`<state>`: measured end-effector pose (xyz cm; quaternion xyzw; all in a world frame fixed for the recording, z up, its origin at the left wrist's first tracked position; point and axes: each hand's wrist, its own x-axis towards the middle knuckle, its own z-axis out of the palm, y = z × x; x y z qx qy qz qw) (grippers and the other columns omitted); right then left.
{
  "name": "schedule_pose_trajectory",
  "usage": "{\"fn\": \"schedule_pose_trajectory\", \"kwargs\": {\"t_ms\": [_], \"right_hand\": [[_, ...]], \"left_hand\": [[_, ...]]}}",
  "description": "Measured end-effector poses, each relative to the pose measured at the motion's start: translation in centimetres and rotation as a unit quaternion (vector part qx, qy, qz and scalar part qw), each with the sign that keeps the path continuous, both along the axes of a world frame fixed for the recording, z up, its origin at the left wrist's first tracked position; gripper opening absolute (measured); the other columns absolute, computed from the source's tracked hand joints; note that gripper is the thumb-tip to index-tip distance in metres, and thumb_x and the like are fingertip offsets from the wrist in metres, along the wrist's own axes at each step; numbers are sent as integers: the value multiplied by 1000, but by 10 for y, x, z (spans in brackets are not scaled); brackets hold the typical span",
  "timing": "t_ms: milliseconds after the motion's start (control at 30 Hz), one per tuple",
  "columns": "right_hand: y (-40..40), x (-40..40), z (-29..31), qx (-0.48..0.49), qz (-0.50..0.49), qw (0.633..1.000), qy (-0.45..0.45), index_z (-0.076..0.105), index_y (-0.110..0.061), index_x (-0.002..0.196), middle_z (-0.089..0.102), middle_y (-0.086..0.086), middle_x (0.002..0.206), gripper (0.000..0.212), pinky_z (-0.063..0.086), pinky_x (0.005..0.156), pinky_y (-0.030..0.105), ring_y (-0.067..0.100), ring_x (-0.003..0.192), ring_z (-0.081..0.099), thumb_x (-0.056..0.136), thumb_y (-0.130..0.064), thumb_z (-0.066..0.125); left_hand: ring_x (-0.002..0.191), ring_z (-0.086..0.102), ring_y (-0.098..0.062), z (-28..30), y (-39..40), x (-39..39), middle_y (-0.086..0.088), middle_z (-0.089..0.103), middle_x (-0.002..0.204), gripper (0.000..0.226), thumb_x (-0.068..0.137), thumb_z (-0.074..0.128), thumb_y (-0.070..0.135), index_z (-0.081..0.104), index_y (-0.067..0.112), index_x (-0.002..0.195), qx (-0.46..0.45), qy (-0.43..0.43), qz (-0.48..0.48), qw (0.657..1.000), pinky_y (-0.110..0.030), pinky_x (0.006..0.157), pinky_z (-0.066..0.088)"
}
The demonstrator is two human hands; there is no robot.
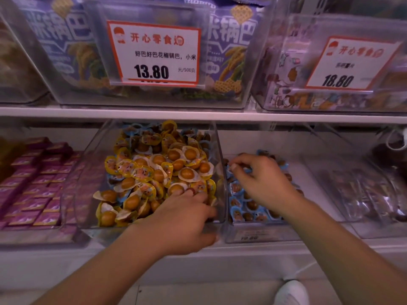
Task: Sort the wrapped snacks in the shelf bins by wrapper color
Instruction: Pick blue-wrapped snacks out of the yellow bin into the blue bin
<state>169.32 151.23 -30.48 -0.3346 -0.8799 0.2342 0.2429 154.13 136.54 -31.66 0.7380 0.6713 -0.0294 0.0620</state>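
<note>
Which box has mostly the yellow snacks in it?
The middle bin, where the left hand digs. Its wrappers are mostly yellow; the right bin under the right hand holds blue ones.

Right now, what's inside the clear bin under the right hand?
The right bin holds blue-wrapped snacks with brown centres, piled along its left side and back. The right hand pinches one near the back and covers the pile beneath it. The bin's far right interior is blurred.
</note>
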Motion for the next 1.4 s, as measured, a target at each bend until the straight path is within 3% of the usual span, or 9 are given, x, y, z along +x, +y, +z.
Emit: {"fn": "schedule_pose_trajectory", "kwargs": {"t_ms": [233, 433, 533, 667, 967, 1133, 1200, 1300, 1400], "right_hand": [[2, 3, 9, -2, -2, 996, 86, 71, -33, 97, 67, -27, 81, 16, 46, 60, 8, -7, 72, 63, 94, -31, 55], [-36, -10, 38, -62, -4, 965, 256, 70, -33, 97, 73, -15, 91, 17, 53, 67, 17, 5, 82, 69, 95, -26, 55], [-72, -30, 45, -295, 43, 899, 321, 68, -22, 108, 73, 3, 94, 16, 54, 59, 27, 15, 78, 71, 98, -20, 55], [-111, -53, 46, -614, 128, 717, 304, 64, -12, 125, 68, 14, 121, 32, 49, 100, 46, 26, 111, 65, 98, -26, 53], [-56, -37, 58, -515, -27, 772, 372, 67, 2, 103, 69, 17, 76, 18, 27, 33, 19, 17, 49, 58, 92, 2, 52], [18, 0, 36, -452, -183, 819, 302, 64, 5, 104, 61, 18, 79, 17, 46, 42, 27, 27, 61, 59, 95, -4, 52], [39, 1, 20, -503, -209, 768, 337, 58, 1, 104, 54, 18, 93, 13, 56, 71, 40, 29, 74, 58, 97, -9, 52], [56, -13, 12, -589, -138, 701, 377, 47, -10, 107, 51, 17, 96, 22, 40, 62, 37, 26, 69, 49, 96, -29, 52], [59, -25, 11, -511, -165, 785, 308, 56, -14, 123, 62, 12, 114, 30, 38, 68, 32, 19, 75, 55, 100, -30, 47]], "left_hand": [[97, 59, -3, 11, -18, -47, 19, 59, 101, 33, 78, 60, 72, 68, 44, 96, -20, -344, 26, 938, -20, 82, 48], [100, 63, 1, 9, -26, -51, 21, 67, 104, 19, 91, 59, 49, 69, 38, 102, 265, -476, 174, 820, -17, 80, 49], [106, 64, -5, 17, -31, -37, 16, 66, 110, 28, 91, 62, 47, 62, 43, 118, 356, -482, 170, 782, -19, 84, 49], [121, 52, 0, 20, -35, -13, 29, 54, 127, 59, 82, 60, 52, 37, 60, 136, 370, -389, 131, 833, -18, 100, 41], [139, 32, 8, 16, -38, -25, 32, 35, 149, 65, 89, 49, 67, 33, 43, 148, 312, -369, 102, 869, -11, 109, 27], [93, 61, -2, 13, -36, -38, 20, 64, 92, 33, 93, 43, 54, 66, 35, 80, 348, -275, 144, 884, -41, 81, 50], [76, 57, -2, 14, -34, -40, 16, 59, 74, 34, 94, 43, 50, 55, 34, 66, 369, -248, 149, 883, -36, 68, 45], [68, 52, -6, 16, -31, -43, 15, 49, 61, 41, 98, 43, 45, 42, 34, 59, 390, -226, 137, 882, -31, 65, 39], [70, 53, -12, 15, -34, -48, 11, 52, 63, 50, 102, 36, 48, 51, 24, 60, 395, -212, 138, 883, -38, 70, 41]]}}
